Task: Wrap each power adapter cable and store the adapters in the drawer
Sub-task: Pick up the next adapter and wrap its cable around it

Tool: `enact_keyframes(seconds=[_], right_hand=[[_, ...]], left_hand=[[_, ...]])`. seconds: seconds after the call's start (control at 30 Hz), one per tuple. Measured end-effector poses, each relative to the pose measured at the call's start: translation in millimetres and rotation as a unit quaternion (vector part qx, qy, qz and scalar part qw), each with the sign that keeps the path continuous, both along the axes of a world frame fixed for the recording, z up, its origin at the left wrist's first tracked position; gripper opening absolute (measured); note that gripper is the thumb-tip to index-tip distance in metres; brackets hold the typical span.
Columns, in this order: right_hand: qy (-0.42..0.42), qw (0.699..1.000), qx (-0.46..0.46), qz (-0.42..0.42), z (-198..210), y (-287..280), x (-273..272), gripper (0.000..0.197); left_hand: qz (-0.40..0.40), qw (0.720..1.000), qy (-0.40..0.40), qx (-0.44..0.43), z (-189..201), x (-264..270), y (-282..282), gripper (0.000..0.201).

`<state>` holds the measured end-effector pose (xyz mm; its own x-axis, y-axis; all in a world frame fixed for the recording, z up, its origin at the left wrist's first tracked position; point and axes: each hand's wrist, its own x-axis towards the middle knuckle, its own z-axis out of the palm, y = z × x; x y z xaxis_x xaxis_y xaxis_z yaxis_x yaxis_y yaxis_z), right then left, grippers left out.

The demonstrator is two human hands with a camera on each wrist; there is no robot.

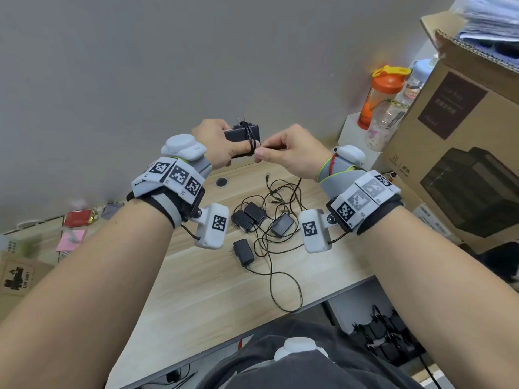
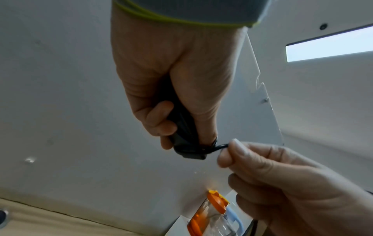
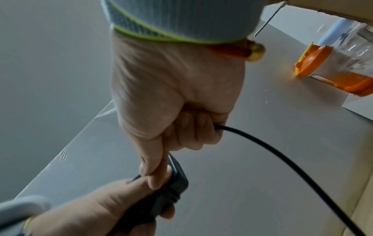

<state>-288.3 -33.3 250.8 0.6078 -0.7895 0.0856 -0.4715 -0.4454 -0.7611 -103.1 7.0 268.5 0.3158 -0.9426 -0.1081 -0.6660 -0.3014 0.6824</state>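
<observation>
- Power adapter [image 1: 242, 132], a black block with its prongs pointing up, is held in the air above the desk [image 1: 196, 276], grasped around its body by the left hand [image 1: 216, 141].
- Its cable [image 1: 250, 136] already makes a few turns around the block; the left thumb appears to press on those turns.
- Right hand [image 1: 286, 153], just beside the adapter, pinches the cable between thumb and forefinger, with the other fingers curled over it; the loose remainder drops from this hand toward the desk.
- Wrapping of this adapter looks partly done: some slack is still to be wound on and the end secured.
- Four other adapters [image 1: 254, 220] lie on the desk below the hands, their cables [image 1: 280, 197] tangled and unwrapped.
- At lower right, beside the desk, an open drawer [image 1: 384, 341] seems to hold dark wrapped adapters, though that area is too dim to be sure.
- By my judgement, most of the work is still ahead.
</observation>
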Motion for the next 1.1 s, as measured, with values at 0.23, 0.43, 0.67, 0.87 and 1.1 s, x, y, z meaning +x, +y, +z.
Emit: enact_keyframes(seconds=[0.23, 0.43, 0.67, 0.87, 1.1], right_hand=[[-0.023, 0.999, -0.022, 0.008, 11, -10, -3, 0.023], [-0.077, 0.996, -0.010, -0.034, 17, -24, -9, 0.012], [-0.143, 0.989, 0.017, -0.033, 13, -37, -12, 0.014], [-0.138, 0.988, 0.051, -0.037, 1, -36, -10, 0.023], [-0.099, 0.989, 0.095, -0.053, -12, -19, -10, 0.017]], left_hand=[[-0.037, 0.996, -0.069, 0.029, 1, -7, 3, 0.048], [-0.110, 0.991, -0.059, 0.052, 9, -16, 10, 0.044], [-0.177, 0.983, -0.023, 0.050, 14, -29, 13, 0.054], [-0.185, 0.982, 0.024, 0.010, 14, -28, 7, 0.055], [-0.165, 0.980, 0.107, -0.034, 14, -27, 1, 0.046]])
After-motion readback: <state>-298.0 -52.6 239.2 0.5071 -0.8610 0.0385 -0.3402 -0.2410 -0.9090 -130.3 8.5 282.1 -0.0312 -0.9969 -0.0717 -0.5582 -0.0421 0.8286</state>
